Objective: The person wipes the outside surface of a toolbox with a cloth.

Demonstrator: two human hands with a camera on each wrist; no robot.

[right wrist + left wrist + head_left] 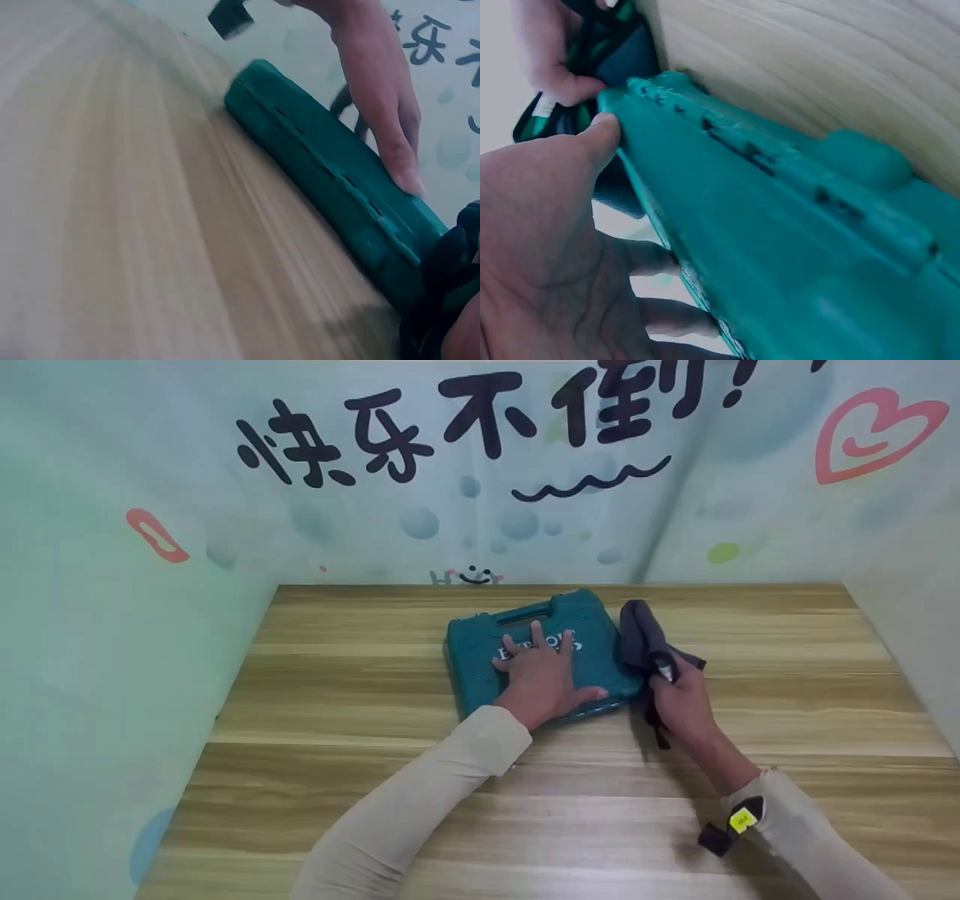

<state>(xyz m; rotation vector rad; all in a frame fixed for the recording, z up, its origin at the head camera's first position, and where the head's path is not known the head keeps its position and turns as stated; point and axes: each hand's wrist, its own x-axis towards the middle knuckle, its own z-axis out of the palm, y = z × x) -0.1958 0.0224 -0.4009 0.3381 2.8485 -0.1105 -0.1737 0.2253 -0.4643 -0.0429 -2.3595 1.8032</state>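
A flat teal plastic case (pixel 600 634) with a built-in handle and white lettering on its lid lies on the table. My left hand (pixel 538 682) rests on the lid with its fingers spread. At the case's right end my right hand (pixel 684 705) grips a bunched dark grey cloth (pixel 640 637) with black edging, held against or very near the case's side. The left wrist view shows the case's hinged long edge (pixel 780 172), and a white label (pixel 544 105) by the cloth. What lies inside the right hand's grip is partly hidden.
The wood-grain table (pixel 337 697) runs up to a pale printed backdrop (pixel 360 540) with black characters and bubbles. Side panels stand at the left and right. A black strap with a yellow tag (pixel 742 820) is on the right wrist.
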